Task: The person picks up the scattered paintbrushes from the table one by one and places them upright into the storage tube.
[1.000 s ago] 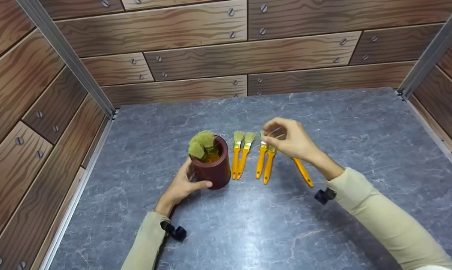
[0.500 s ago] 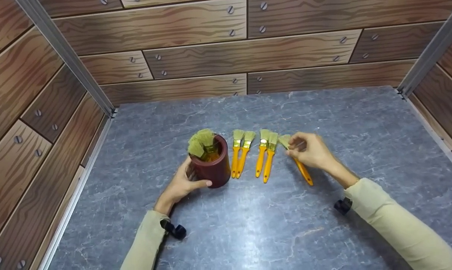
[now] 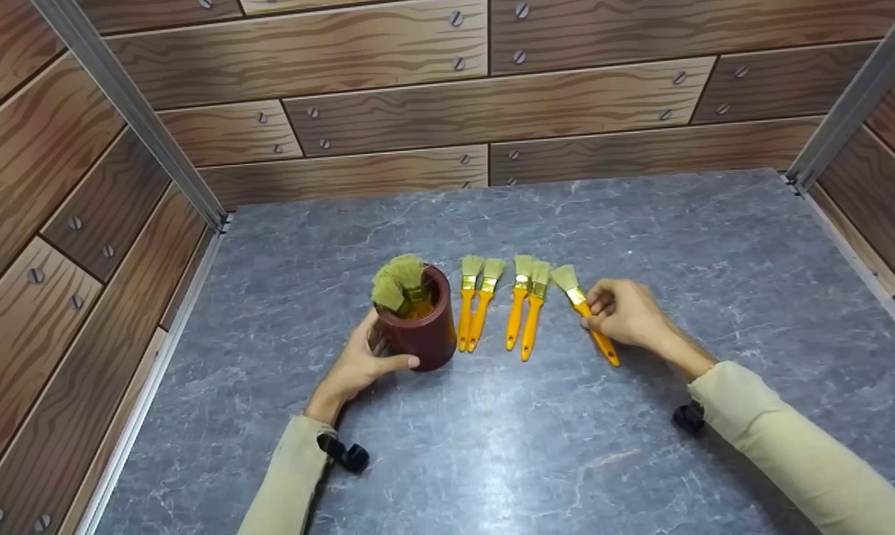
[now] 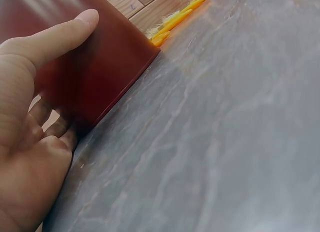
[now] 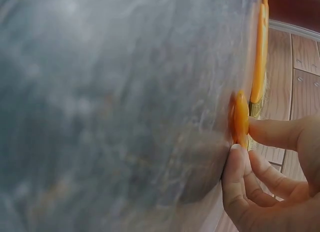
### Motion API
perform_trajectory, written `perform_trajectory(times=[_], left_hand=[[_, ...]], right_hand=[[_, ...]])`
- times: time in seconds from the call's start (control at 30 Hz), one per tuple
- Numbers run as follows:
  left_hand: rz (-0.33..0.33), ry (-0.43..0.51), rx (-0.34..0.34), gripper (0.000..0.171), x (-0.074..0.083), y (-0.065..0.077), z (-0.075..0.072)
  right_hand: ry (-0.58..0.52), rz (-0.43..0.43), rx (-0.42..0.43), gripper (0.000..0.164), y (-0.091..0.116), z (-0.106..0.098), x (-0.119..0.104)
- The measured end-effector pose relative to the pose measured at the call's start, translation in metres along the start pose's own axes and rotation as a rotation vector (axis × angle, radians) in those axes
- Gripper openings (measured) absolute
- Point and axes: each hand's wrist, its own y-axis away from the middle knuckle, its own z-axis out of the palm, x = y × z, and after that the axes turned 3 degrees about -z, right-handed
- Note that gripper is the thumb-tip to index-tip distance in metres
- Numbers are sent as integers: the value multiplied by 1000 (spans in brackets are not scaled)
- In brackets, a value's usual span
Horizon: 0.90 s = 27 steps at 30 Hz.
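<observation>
My left hand [image 3: 358, 364] grips a dark red cylindrical cup [image 3: 423, 343] low on its side, thumb across the front; the other fingers are partly hidden behind it. Paintbrushes [image 3: 403, 276] stand in the cup, bristles up over the rim. Farther right, my right hand [image 3: 629, 316] pinches the orange handle of a slanted paintbrush [image 3: 605, 347] lying on the table. In the right wrist view, thumb and fingertips sit on either side of that handle [image 5: 241, 114]. The left wrist view shows the cup's base [image 4: 115, 86] at the tabletop.
Between the cup and my right hand lie two pairs of orange-handled paintbrushes, a left pair [image 3: 466, 316] and a right pair [image 3: 517, 319], bristles pointing away. The grey marbled table [image 3: 492, 446] is bounded by wood-patterned walls [image 3: 388, 126] at the back and sides.
My right hand has moved right from above the right pair of brushes, then down onto the slanted paintbrush's handle. My left hand and the cup have stayed in place.
</observation>
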Motion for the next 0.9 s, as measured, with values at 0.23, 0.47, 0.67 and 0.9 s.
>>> perform_trajectory(times=[0.23,0.47,0.67,0.9], left_hand=[[-9,7,11,103,0,0,0],[-8,12,13,102,-1,2,1],[4,1,2,104,-2,2,0],[4,1,-11,102,0,0,0]], right_hand=[[32,39,6,27,-1,0,-1],[14,102,-21,25,-2,1,0],[-31,117,-30,27,-1,-1,3],[-311,157,-86,32,1,-6,12]])
